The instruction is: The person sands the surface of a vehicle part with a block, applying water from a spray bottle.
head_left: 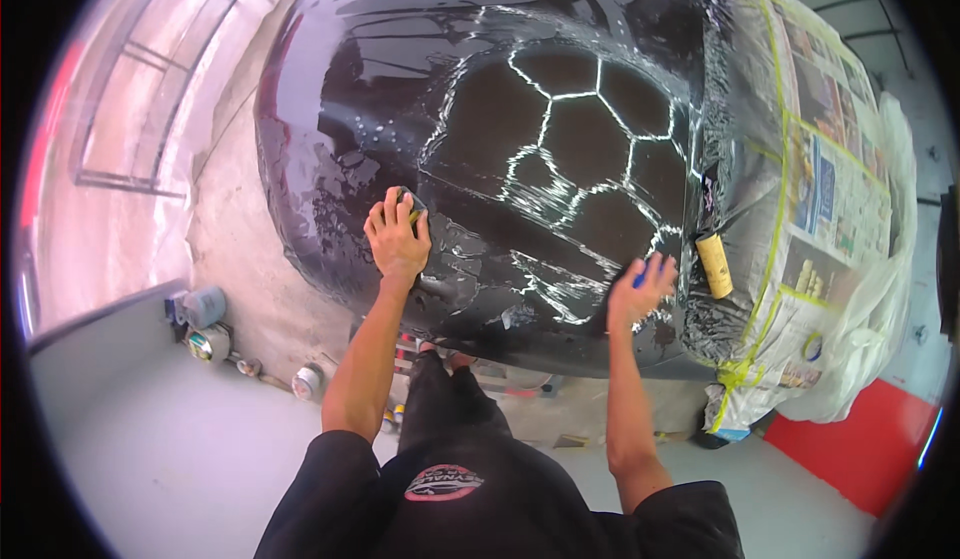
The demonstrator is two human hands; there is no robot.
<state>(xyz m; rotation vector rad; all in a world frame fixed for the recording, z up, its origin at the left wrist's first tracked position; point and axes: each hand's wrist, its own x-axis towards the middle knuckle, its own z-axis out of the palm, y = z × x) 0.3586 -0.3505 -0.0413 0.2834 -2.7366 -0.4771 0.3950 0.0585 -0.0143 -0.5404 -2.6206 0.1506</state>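
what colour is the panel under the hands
The panel is black streaked with white; best in the head view.

A bright workspace with a smooth pale grey floor (180,449) and worn concrete (240,244).
On the left, pale, hazy sheeting (130,209) hangs by a dark barred frame (155,187), with a red strip (62,99) at the far edge; paint cans (208,345) stand on the ground nearby, and at lower right a red panel (850,449) sits beside a glowing white light strip (930,439).
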